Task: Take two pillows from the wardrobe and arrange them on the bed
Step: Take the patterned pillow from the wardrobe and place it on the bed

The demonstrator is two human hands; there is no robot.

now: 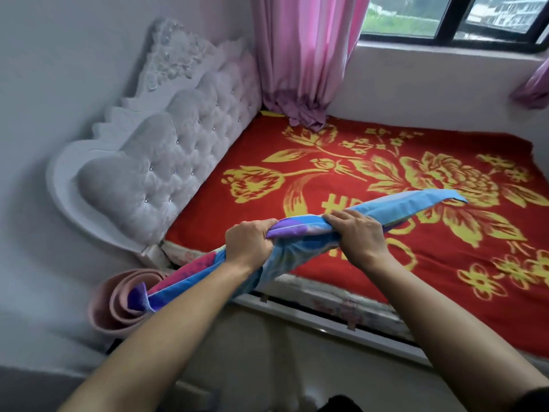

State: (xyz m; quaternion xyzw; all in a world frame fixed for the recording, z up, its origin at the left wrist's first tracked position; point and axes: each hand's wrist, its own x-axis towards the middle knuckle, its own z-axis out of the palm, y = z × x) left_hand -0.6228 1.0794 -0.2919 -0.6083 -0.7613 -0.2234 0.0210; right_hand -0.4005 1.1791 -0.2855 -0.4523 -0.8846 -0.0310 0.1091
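A flat pillow (410,205) in a blue, purple and pink patterned cover hangs edge-on above the near side of the bed (371,162), which is spread with a red blanket bearing yellow flowers. My left hand (248,243) is clenched on the pillow's upper edge near its middle. My right hand (361,236) grips the same edge a little further right. The pillow's left end (178,281) droops down beside the bed, and its right end reaches out over the blanket. I cannot tell whether this is one pillow or two held together.
A white tufted headboard (166,162) stands at the bed's left. Pink curtains (303,60) hang in the far corner under a window (451,16). A rolled pink mat (118,304) leans on the floor by the headboard. The bed frame's near rail (326,319) runs below my arms.
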